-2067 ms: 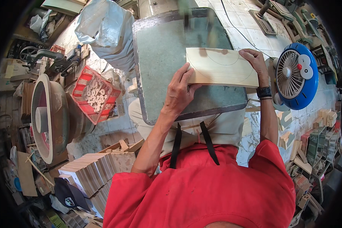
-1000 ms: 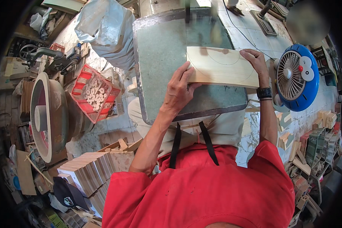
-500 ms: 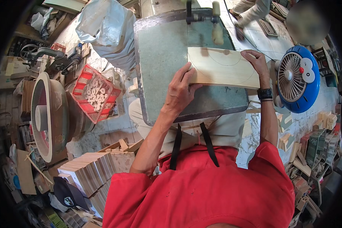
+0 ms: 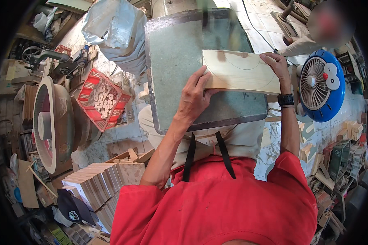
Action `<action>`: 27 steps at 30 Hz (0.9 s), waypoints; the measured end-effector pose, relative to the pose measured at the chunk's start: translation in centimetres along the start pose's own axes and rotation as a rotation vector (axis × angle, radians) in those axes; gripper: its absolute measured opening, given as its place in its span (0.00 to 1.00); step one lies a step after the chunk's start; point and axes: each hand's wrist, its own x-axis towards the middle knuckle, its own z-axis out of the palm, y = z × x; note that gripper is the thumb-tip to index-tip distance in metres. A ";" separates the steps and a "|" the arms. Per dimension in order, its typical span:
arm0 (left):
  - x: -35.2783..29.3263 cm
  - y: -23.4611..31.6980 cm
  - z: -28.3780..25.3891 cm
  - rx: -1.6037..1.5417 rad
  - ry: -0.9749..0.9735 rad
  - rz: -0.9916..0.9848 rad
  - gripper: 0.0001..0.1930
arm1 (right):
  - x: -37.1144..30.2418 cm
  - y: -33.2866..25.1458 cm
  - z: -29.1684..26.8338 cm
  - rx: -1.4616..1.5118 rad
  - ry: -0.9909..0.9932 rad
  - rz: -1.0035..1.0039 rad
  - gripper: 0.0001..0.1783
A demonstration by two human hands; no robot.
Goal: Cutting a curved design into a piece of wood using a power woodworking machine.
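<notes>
The left grip [image 4: 193,97] is clamped on the near left corner of a pale wooden board [image 4: 237,75], fingers on top and thumb at the near edge. The right grip [image 4: 278,70] is closed around the board's right end, fingertips at the far corner. The board lies over the green worktop [image 4: 173,85], its right end projecting past the edge; curved lines mark its upper face. A blurred upright part [image 4: 205,18] stands above the far end of the worktop. Outward, a blue fan [image 4: 321,85] is at right and a red basket [image 4: 97,121] of pale rings [image 4: 104,102] at left.

Step in hand, by judgement: guiding the marked board. The next move calls for steady two-handed control along the line, fingers clear of the upright part.
</notes>
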 end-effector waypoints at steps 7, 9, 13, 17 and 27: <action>0.1 0.1 0.0 0.000 -0.002 0.000 0.27 | -0.1 0.0 0.0 0.029 0.006 0.027 0.16; 0.0 -0.1 -0.1 -0.001 -0.003 0.003 0.27 | 0.0 0.4 0.0 0.039 0.011 0.011 0.16; 0.0 0.0 -0.1 -0.002 -0.006 0.000 0.27 | -0.1 0.3 0.1 0.072 0.005 0.039 0.15; 0.0 -0.1 -0.1 0.001 -0.008 -0.005 0.27 | -0.3 -0.1 0.3 0.068 0.003 0.020 0.15; 0.1 -0.2 0.0 0.003 -0.006 0.001 0.27 | -0.2 0.0 0.4 0.062 0.032 0.024 0.14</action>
